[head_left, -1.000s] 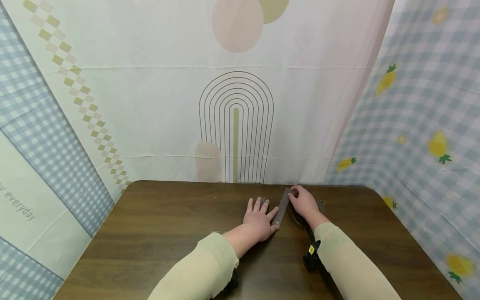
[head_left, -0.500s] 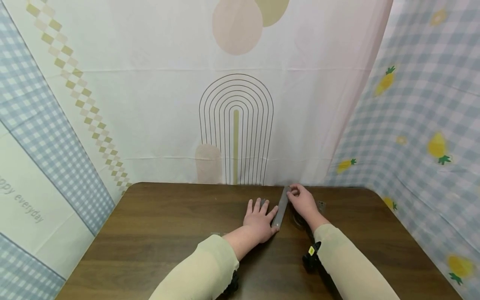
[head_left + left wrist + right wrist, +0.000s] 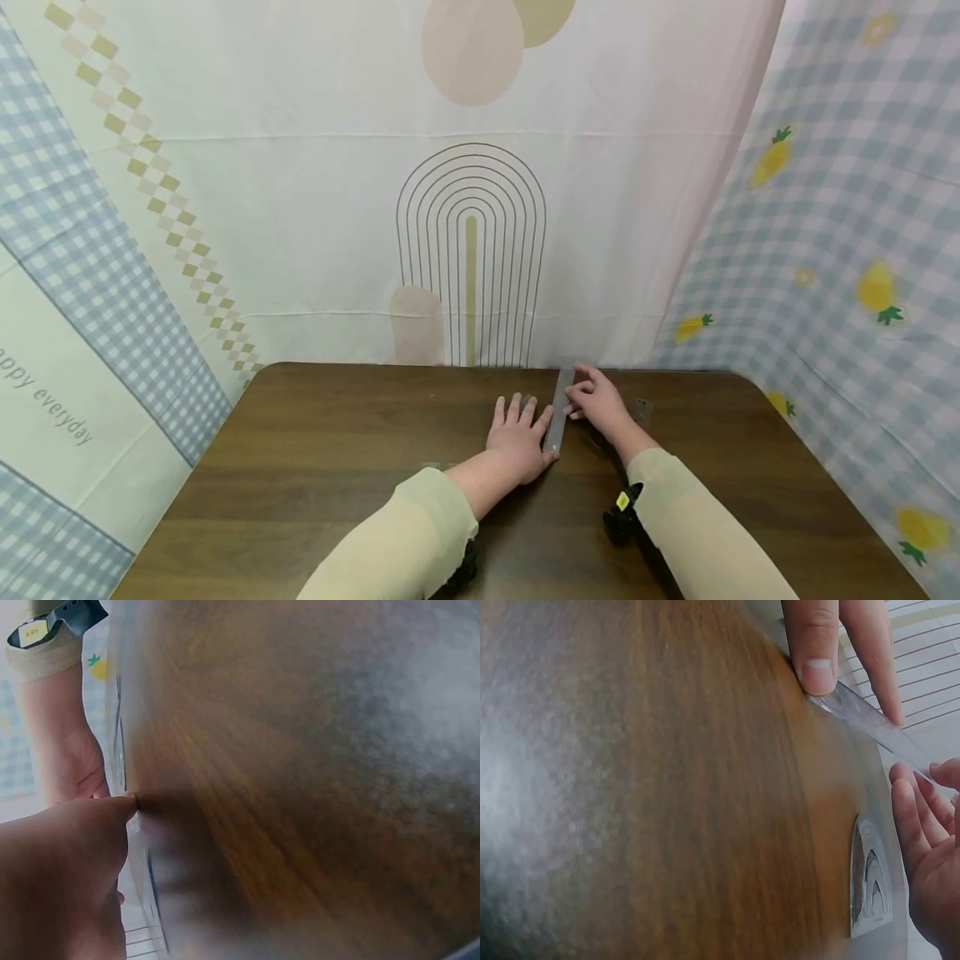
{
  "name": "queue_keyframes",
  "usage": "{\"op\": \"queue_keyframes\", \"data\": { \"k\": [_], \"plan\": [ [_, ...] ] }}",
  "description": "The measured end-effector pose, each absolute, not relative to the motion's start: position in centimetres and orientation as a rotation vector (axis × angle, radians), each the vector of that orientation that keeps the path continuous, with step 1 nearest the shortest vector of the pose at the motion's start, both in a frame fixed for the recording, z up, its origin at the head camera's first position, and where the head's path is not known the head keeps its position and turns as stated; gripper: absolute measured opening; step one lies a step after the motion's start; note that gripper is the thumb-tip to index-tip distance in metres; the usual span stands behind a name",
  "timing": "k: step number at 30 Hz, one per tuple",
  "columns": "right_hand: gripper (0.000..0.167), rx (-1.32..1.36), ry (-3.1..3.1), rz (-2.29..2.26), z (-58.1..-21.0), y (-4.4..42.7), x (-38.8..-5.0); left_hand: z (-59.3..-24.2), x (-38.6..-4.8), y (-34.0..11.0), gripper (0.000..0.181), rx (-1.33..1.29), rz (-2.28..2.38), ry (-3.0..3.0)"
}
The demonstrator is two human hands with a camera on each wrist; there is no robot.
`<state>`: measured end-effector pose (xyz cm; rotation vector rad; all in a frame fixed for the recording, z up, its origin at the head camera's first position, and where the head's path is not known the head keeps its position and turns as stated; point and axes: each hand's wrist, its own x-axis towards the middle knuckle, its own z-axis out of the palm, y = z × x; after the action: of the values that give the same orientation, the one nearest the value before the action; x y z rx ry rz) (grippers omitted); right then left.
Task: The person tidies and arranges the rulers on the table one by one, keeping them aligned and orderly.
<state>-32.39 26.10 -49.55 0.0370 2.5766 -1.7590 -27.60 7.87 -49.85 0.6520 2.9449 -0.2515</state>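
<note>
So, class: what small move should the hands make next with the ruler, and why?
Probably steady the far part of the ruler with the right hand: the thumb of the left hand lies on its near end, and the right hand's fingers are at its far part, so support there might stop it swivelling.

The head view is evenly lit; in both wrist views the bench (image 3: 247, 847) is blurred and whitened by glare.

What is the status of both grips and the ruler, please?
Left grip spread, thumb on near end of ruler. Right grip at ruler's far part. Ruler pointing to table's back edge. Clear protractor nearby, apart from ruler, not blocking.
</note>
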Motion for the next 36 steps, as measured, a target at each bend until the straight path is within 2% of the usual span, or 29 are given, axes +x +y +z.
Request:
{"op": "queue_keyframes", "data": {
  "k": [19,36],
  "plan": [
    [0.06,0.061,2.507,-1.827,-49.64,25.66,-32.13,-49.27,-26.86,7.73,0.082,0.662,-0.251,2.959],
    [0.06,0.076,2.421,-1.851,-49.44,26.01,-31.45,-49.38,-26.66,7.17,0.09,0.78,-0.221,2.959]
  ]
}}
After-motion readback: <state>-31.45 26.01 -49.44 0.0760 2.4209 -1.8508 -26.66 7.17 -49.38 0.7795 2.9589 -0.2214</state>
